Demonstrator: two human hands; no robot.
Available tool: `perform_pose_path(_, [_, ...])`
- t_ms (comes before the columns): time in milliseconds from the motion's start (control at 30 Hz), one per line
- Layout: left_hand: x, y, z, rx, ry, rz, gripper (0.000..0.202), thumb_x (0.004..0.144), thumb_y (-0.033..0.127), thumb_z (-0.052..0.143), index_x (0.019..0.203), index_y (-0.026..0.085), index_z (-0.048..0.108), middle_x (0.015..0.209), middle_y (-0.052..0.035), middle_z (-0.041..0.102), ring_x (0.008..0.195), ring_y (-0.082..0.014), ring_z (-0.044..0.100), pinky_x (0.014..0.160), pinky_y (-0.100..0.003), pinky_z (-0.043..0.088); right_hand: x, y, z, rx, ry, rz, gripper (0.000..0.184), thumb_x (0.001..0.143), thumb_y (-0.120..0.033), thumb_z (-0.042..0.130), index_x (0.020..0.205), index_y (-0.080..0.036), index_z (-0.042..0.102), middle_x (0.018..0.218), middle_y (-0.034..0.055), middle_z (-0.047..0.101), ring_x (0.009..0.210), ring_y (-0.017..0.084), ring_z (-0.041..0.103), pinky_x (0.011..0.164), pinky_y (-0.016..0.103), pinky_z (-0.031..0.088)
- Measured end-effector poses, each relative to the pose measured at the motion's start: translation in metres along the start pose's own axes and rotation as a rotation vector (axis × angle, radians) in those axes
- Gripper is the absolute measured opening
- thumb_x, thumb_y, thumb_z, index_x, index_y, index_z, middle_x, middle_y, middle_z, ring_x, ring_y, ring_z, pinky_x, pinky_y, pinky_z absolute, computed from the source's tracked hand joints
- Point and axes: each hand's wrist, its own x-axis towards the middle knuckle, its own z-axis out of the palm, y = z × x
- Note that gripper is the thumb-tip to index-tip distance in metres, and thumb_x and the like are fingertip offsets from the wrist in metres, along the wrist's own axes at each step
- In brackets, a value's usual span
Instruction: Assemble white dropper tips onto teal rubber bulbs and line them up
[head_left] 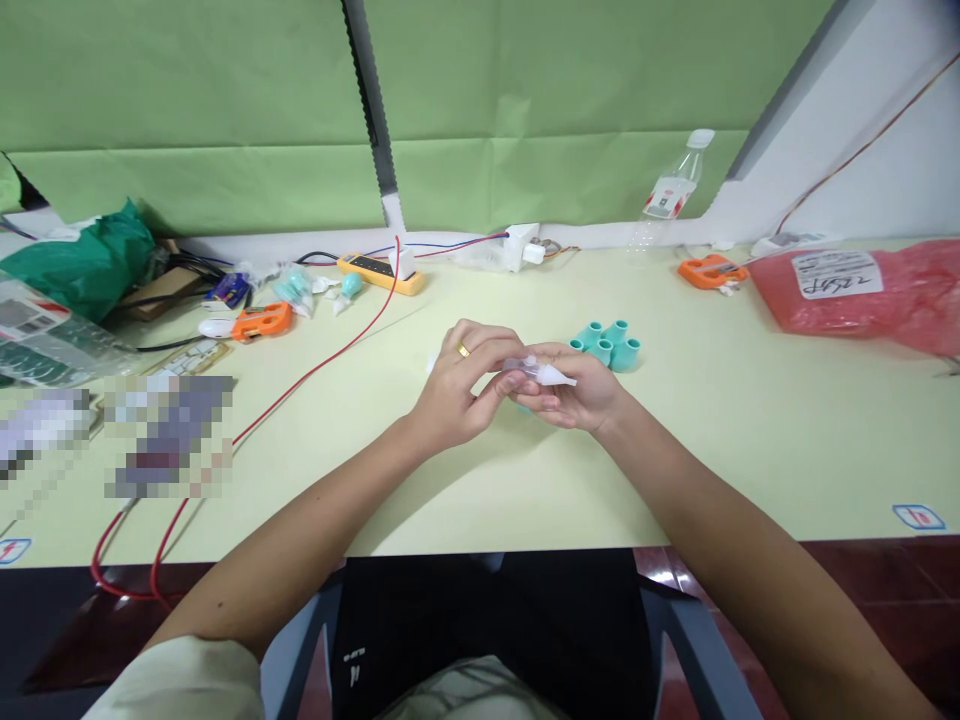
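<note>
Above the middle of the table, my two hands meet at a small clear plastic packet (525, 366) with a white cone-shaped tip (555, 376) pointing right. My left hand (465, 385), with a gold ring on one finger, pinches the packet's left end between thumb and fingers. Palm up, my right hand (581, 390) curls around the packet from below and behind. A bit of teal shows under the right fingers, mostly hidden. Just behind the right hand stands a cluster of teal tube-shaped pieces (606, 345) with open round tops.
A yellow power strip (381, 273) and a red cable (322, 362) lie behind and left. Farther left are an orange tool (261, 321), a green bag (90, 260) and a blurred dark object (176, 430). To the right are a clear bottle (675, 185), another orange tool (712, 271) and a red package (840, 295).
</note>
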Motion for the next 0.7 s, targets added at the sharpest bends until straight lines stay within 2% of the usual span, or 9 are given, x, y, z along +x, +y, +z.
perform_pose_path(133, [0.0,-0.003,-0.001,0.001,-0.055,-0.009,0.023,0.101,0.04,0.052,0.108,0.024,0.066,0.11,-0.0101,0.071,0.098,-0.0244,0.06,0.095,-0.045,0.044,0.001,0.001,0.0,0.014,-0.007,0.057,0.015,0.077,-0.015,0.066,0.092,-0.01,0.067,0.069,0.0009,0.052,0.05,0.008,0.04,0.027,0.015,0.037])
perform_pose_path(267, [0.001,-0.007,-0.002,0.001,-0.122,0.039,0.02,0.102,0.033,0.047,0.111,0.024,0.063,0.116,-0.01,0.069,0.103,-0.0243,0.058,0.097,-0.045,0.043,0.002,0.002,0.001,0.022,0.044,0.078,0.012,0.079,-0.017,0.067,0.088,-0.011,0.065,0.069,0.0011,0.053,0.049,0.008,0.04,0.027,0.015,0.034])
perform_pose_path(400, [-0.001,-0.012,-0.002,0.155,0.022,0.05,0.019,0.098,0.033,0.053,0.112,0.023,0.059,0.114,-0.0117,0.066,0.105,-0.026,0.058,0.094,-0.046,0.043,0.006,0.001,0.003,0.019,0.245,-0.072,0.011,0.082,-0.02,0.069,0.089,-0.012,0.066,0.073,0.0025,0.057,0.056,0.009,0.049,0.033,0.014,0.035])
perform_pose_path(500, [-0.005,-0.013,0.002,0.18,0.054,0.043,0.031,0.092,0.042,0.064,0.113,0.021,0.057,0.1,-0.0095,0.065,0.091,-0.0235,0.059,0.083,-0.041,0.047,0.009,-0.001,0.004,-0.048,0.388,-0.213,0.017,0.081,-0.026,0.075,0.089,-0.013,0.066,0.078,0.0042,0.063,0.064,0.011,0.058,0.041,0.016,0.043])
perform_pose_path(600, [-0.011,-0.012,0.008,0.087,0.026,-0.056,0.025,0.095,0.042,0.062,0.109,0.021,0.057,0.089,-0.005,0.064,0.078,-0.0175,0.058,0.072,-0.032,0.047,0.012,0.002,0.005,-0.166,0.424,-0.286,0.028,0.078,-0.031,0.08,0.098,-0.015,0.069,0.078,0.004,0.067,0.065,0.014,0.062,0.049,0.024,0.051])
perform_pose_path(700, [-0.012,-0.008,0.012,-0.121,0.08,-0.247,0.02,0.1,0.041,0.056,0.097,0.021,0.059,0.081,-0.002,0.064,0.07,-0.0137,0.059,0.066,-0.028,0.045,0.013,0.008,0.006,-0.281,0.414,-0.372,0.034,0.078,-0.037,0.082,0.103,-0.016,0.071,0.075,0.0025,0.066,0.062,0.014,0.061,0.052,0.028,0.053])
